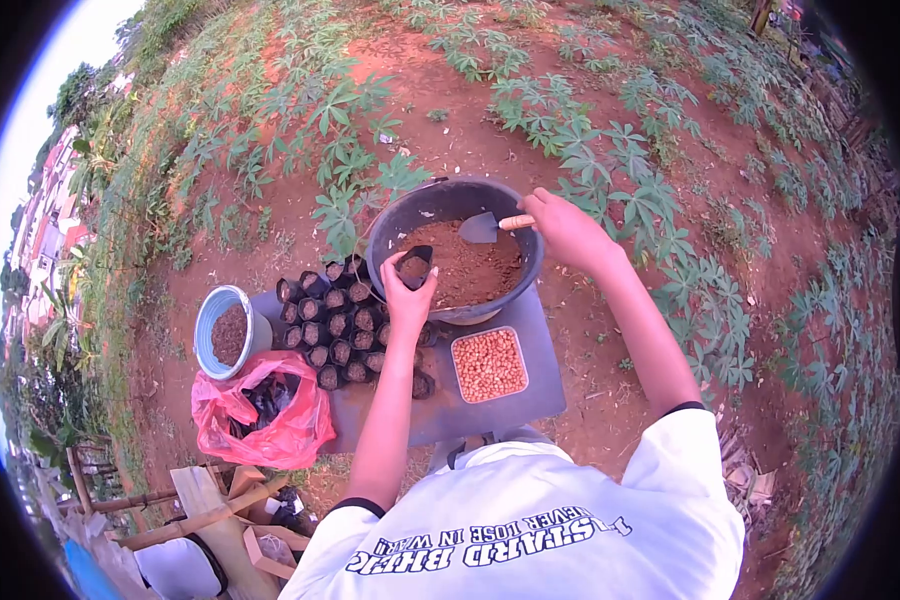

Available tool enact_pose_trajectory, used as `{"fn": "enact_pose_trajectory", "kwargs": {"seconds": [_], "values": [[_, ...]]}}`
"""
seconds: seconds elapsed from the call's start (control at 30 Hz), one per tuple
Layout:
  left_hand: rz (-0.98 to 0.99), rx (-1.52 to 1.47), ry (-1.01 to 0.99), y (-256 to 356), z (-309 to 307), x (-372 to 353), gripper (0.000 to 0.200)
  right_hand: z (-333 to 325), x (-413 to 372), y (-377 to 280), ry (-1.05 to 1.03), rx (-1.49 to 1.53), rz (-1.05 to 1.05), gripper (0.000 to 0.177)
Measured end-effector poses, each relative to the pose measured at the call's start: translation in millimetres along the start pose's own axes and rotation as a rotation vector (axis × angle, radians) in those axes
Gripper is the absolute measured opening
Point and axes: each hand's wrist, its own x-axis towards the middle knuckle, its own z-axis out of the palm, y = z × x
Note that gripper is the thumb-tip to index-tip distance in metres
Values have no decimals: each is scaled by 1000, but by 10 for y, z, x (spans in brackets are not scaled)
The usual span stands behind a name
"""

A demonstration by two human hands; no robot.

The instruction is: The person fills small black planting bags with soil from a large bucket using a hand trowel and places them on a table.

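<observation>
My left hand [408, 293] is closed around a small black planting bag [415, 264] with soil inside, held over the near left rim of a large dark bucket [383, 226]. Reddish-brown soil [475, 270] lies in the bucket. With my right hand [568, 230] I grip the wooden handle of a hand trowel [480, 228]; its grey blade is above the soil near the bucket's far right side. Several black planting bags filled with soil [338, 325] stand packed together left of my left forearm. A square clear container of orange-tan seeds [490, 365] sits below the bucket.
Everything stands on a dark low table [535, 390]. At its left are a light blue pail [260, 330] of dark soil and a pink plastic bag [220, 420] with black plastic inside. Leafy plants [590, 150] grow in red earth around. Wooden planks [210, 520] lie at lower left.
</observation>
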Motion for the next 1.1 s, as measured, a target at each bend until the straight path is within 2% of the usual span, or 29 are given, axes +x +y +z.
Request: {"fn": "enact_pose_trajectory", "kwargs": {"seconds": [0.07,0.1,0.2,0.33,0.4,0.47,0.57,0.7,0.77,0.8,1.1], "values": [[-65,-126,-6,-216,57,25,54,423,28,286,81,89,-15,38],[-121,-179,0,-252,69,20,54,628,57,393,100,75,-2,49],[-183,-237,30,-216,80,15,53,908,139,396,86,118,41,55],[-171,-181,103,-182,97,10,51,1209,421,417,99,107,-52,60],[-191,-178,124,-155,99,5,50,1340,654,425,101,151,-89,56],[-216,-220,127,-103,105,0,50,1459,836,434,-28,140,-43,49],[-168,-134,147,-167,108,-9,49,1798,1009,559,-121,154,19,44],[-205,-184,169,-113,126,-11,49,1742,990,539,-230,168,-9,41],[-206,-112,177,-102,113,-18,50,1780,981,580,-285,99,-102,27],[-199,-43,177,-108,114,-17,50,1806,996,579,-290,95,-110,27],[-209,-93,215,-77,134,-10,49,1827,1006,523,-266,42,-84,26]]}}
